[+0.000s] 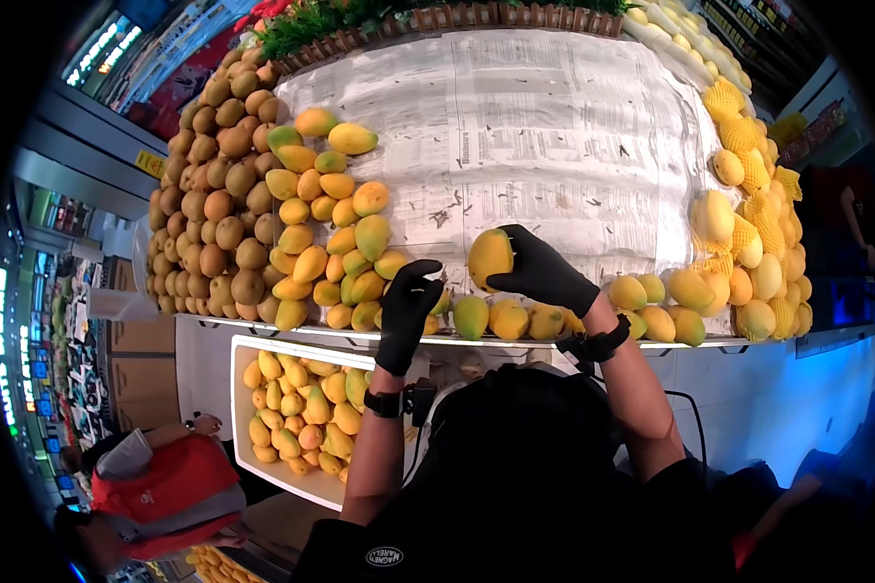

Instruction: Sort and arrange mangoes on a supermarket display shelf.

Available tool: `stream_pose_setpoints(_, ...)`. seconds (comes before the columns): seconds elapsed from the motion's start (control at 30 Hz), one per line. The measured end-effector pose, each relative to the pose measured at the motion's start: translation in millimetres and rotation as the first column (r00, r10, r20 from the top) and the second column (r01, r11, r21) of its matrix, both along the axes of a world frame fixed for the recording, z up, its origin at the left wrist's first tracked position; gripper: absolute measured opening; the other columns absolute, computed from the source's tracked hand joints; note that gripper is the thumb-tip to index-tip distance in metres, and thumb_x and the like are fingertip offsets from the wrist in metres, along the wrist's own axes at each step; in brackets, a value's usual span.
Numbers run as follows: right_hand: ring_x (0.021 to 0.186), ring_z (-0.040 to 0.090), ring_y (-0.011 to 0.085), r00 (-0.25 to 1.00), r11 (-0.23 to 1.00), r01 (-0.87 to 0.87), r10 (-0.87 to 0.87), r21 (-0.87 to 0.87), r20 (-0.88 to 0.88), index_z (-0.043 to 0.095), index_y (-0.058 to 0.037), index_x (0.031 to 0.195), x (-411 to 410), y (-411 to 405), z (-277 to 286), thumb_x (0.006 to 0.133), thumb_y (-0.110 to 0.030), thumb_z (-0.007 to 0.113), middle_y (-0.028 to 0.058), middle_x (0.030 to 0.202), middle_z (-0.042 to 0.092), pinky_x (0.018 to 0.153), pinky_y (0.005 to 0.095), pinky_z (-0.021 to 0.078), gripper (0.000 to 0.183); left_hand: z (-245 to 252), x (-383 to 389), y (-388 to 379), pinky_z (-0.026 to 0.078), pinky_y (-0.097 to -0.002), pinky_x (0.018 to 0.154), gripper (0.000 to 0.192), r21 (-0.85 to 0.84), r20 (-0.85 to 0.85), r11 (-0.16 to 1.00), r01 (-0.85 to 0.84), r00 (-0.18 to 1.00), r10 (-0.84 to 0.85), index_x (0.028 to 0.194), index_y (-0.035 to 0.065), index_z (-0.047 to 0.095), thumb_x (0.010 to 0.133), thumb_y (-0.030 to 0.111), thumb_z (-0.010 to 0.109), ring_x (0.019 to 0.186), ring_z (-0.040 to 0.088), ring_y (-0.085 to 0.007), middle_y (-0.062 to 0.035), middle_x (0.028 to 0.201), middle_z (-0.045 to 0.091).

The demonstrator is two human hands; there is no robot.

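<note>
My right hand (pixel 543 270), in a black glove, grips a large yellow mango (pixel 490 260) above the front of the display. To its left, my black-gloved left hand (pixel 410 310) has curled fingers with a gap between them and nothing visible inside. That hand is beside a pile of yellow and green mangoes (pixel 341 237), partly covering it. Below my right hand, a row of mangoes (pixel 509 319) lines the front edge. Sheets of newspaper (pixel 525 146) cover the display surface, with small dark scraps on them.
Brown round fruit (pixel 226 197) is heaped on the left. Yellow fruit, some in foam nets (pixel 754 171), is piled on the right. A low wooden fence (pixel 445 20) borders the back. A white foam box (pixel 244 452) of mangoes stands below left, near a person in red (pixel 164 481).
</note>
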State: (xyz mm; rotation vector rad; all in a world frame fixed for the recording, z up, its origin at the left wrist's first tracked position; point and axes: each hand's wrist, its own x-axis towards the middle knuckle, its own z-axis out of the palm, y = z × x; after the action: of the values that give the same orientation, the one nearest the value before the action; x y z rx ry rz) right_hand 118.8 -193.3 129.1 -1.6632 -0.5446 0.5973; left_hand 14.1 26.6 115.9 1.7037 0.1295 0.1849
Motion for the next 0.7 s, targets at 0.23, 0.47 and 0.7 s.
stream_pose_setpoints(0.23,0.099,0.062,0.0301,1.000,0.971,0.022,-0.016,-0.236,0.027,0.043,-0.0013,0.128,-17.8,1.1,27.2,0.073,-0.035,0.074,0.0201,0.105,0.063,0.086,0.0364,0.0487,0.072,7.3,30.7,-37.8,0.047,-0.0283,0.086,0.051,-0.121,-0.135,0.959,0.255,0.953,-0.270,0.128,0.0010,0.048,0.085,0.021,0.068,0.102,0.056,-0.0165,-0.0078,0.114,0.060)
stream_pose_setpoints(0.47,0.080,0.064,0.0177,0.968,0.972,0.088,-0.032,0.219,-0.249,0.042,-0.0051,0.131,-13.9,-31.4,-0.3,0.084,-0.020,0.064,0.0112,0.098,0.068,0.072,0.0296,0.0510,0.054,9.0,30.1,-39.6,0.050,-0.0302,0.079,0.036,0.393,0.059,0.896,0.206,0.967,-0.248,0.106,0.0037,0.059,0.079,0.022,0.074,0.088,0.063,-0.0180,-0.0074,0.099,0.065)
stream_pose_setpoints(0.7,0.074,0.061,0.0120,0.970,0.993,0.112,-0.101,0.041,-0.222,0.051,-0.0071,0.125,-7.7,-55.1,8.9,0.087,-0.018,0.062,0.0060,0.093,0.068,0.069,0.0266,0.0494,0.041,19.4,34.5,-46.1,0.052,-0.0314,0.073,0.034,0.618,0.179,0.782,0.082,0.954,-0.242,0.093,0.0059,0.064,0.069,0.021,0.082,0.077,0.065,-0.0197,-0.0054,0.087,0.068)
